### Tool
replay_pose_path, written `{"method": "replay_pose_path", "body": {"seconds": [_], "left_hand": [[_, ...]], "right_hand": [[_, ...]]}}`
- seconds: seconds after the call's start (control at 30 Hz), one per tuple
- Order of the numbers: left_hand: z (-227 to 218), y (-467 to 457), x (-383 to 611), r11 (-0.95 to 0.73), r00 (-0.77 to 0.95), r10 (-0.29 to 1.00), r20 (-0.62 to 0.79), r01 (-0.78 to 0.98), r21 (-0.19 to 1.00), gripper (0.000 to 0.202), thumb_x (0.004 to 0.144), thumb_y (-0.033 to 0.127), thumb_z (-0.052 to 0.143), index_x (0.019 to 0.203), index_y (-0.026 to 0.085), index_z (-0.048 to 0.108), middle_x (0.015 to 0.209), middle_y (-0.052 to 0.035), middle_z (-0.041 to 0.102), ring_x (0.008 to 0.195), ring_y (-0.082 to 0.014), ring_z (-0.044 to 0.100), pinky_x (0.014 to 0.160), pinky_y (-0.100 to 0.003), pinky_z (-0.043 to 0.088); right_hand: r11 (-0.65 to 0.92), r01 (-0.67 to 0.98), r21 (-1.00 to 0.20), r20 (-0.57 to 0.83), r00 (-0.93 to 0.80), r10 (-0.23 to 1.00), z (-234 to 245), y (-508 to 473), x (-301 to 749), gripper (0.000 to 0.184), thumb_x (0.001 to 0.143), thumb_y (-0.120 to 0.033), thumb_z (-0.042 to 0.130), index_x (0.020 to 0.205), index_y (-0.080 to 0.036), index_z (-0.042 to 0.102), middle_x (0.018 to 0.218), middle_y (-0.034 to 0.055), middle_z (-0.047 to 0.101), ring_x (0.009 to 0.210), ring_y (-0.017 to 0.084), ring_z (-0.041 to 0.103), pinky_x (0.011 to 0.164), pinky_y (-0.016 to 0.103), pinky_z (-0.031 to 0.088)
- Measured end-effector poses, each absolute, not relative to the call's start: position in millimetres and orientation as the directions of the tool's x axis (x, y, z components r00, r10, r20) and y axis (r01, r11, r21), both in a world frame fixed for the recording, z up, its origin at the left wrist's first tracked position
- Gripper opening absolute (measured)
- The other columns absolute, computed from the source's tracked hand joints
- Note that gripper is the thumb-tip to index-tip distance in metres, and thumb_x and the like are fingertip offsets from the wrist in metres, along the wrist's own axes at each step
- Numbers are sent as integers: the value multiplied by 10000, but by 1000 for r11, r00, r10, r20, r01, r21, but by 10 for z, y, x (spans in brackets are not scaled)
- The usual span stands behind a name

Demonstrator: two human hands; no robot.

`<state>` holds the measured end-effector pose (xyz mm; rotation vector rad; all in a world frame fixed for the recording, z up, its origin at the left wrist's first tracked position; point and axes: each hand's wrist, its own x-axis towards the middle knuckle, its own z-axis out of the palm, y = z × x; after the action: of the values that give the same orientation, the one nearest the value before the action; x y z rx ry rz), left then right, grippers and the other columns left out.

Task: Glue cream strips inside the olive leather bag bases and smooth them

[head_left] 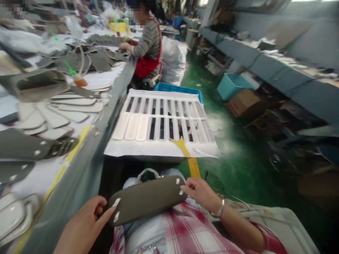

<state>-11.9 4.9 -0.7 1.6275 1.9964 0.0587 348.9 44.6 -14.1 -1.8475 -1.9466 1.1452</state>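
A long grey-brown leather panel (pixel 147 199) with small white tabs at its corners lies across my lap. My left hand (pixel 84 225) grips its near left end, thumb on top. At its right end my right hand (pixel 201 192) pinches the edge; a bracelet is on that wrist. Both hands are closed on the panel. A white slatted rack (pixel 161 123) with three pale oblong pieces laid on its left side stands just beyond my knees.
The workbench (pixel 87 165) on my left carries several grey and pale cut pieces and a glue bottle (pixel 78 79). A person in a striped top and red apron (pixel 148 46) works farther along. Blue crates (pixel 231 84), a cardboard box and a green floor lie right.
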Motion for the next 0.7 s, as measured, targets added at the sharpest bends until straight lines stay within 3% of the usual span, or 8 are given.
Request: {"method": "replay_pose_path", "body": {"seconds": [0.1, 0.2, 0.3, 0.4, 0.7], "left_hand": [[-27, 167, 112, -21, 67, 992, -103, 919, 393, 409, 747, 477, 470, 1049, 204, 503, 1022, -69, 587, 936, -245, 562, 850, -394, 427], [-5, 238, 709, -289, 286, 955, 72, 860, 421, 411, 796, 403, 443, 1160, 212, 446, 1144, -82, 544, 1044, -233, 521, 924, -399, 408], [-70, 321, 1356, -494, 517, 853, 74, 754, 432, 621, 742, 396, 553, 1280, 185, 327, 1239, -104, 492, 1142, -245, 459, 947, -402, 400], [-201, 419, 1724, -557, 591, 806, 48, 727, 402, 827, 622, 451, 656, 1299, 130, 306, 1248, -157, 486, 1140, -305, 454, 951, -471, 371], [-251, 502, 1811, -520, 586, 810, -19, 732, 441, 705, 610, 470, 650, 1190, 131, 435, 1150, -142, 545, 1055, -289, 505, 912, -439, 387]], "right_hand": [[-137, 740, -658, -353, -143, 925, -146, 443, 3535, 284, 763, -367, 537, 573, -157, 517, 517, -43, 459, 504, 75, 400, 479, 202, 261], [-165, 727, -667, -367, -127, 922, -115, 422, 3551, 285, 761, -360, 543, 572, -147, 536, 508, -39, 467, 491, 69, 395, 458, 198, 239], [-170, 707, -686, -385, -154, 910, -73, 414, 3574, 275, 765, -343, 541, 583, -137, 558, 519, -24, 505, 496, 72, 415, 459, 198, 246], [-160, 694, -702, -387, -183, 903, -60, 419, 3615, 265, 768, -332, 546, 593, -136, 576, 530, -16, 523, 508, 75, 428, 467, 198, 255], [-153, 689, -708, -392, -205, 897, -146, 394, 3699, 292, 803, -363, 495, 618, -153, 578, 524, -26, 503, 503, 72, 411, 458, 201, 226]]}}
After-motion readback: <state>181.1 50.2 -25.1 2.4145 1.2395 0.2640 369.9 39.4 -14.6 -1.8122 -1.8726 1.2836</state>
